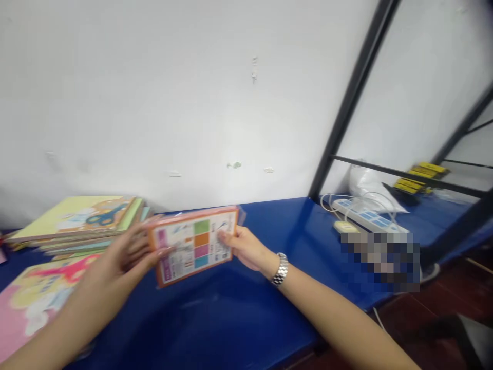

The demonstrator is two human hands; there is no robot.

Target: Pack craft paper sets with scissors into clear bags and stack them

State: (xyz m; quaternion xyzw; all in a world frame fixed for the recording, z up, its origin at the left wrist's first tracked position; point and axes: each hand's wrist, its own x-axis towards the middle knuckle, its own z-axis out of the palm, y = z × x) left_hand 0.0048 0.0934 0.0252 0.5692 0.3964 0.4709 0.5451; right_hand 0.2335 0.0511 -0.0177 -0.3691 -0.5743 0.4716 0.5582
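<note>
Both hands hold one orange-edged packet of coloured paper (194,244) above the blue table (231,318), its printed face with coloured squares turned toward me. My left hand (129,254) grips its left edge, thumb on the front. My right hand (246,246), with a metal watch (280,269) at the wrist, pinches the right edge. The picture is somewhat smeared by motion.
A stack of children's craft books (77,221) lies at the far left, with a pink book (31,303) in front of it. A white power strip (365,216) with cables and a black metal frame (346,103) stand to the right, against a white wall.
</note>
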